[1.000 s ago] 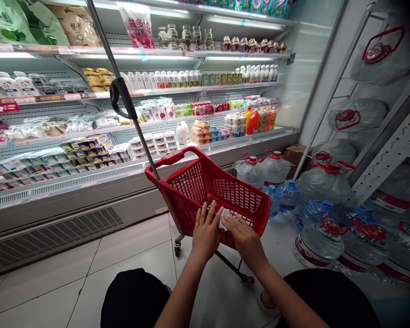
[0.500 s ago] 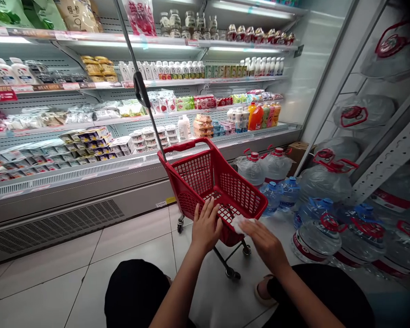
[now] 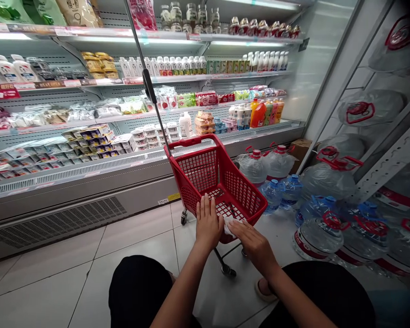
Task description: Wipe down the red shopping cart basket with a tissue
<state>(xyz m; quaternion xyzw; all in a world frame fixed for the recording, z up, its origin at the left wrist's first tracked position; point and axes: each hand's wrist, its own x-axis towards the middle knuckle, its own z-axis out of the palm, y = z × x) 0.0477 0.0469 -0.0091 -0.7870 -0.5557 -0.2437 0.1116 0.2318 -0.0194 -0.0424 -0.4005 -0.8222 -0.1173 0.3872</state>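
Note:
A small red shopping cart (image 3: 249,193) with a lattice basket stands before me, its thin pole rising at the far left corner. My left hand (image 3: 207,224) lies against the near left corner of the basket, fingers stretched out straight over the rim. In my right hand (image 3: 251,239) a crumpled white wipe (image 3: 228,223) is pressed to the cart's near rim, partly covered by the fingers. Both hands are close together, the wipe near my left thumb. Whether it is cloth or paper I cannot tell.
Behind the cart runs a refrigerated display case (image 3: 150,182) stocked with dairy and drinks. Large water bottles (image 3: 317,239) crowd the floor on the right, some beside the cart. A perforated metal upright (image 3: 389,157) rises there. My knees frame the tiled floor (image 3: 133,243).
My right hand has slid the wipe left along the near rim, closer to my left hand. The left hand stays on the corner. The cart sits slightly further right in view.

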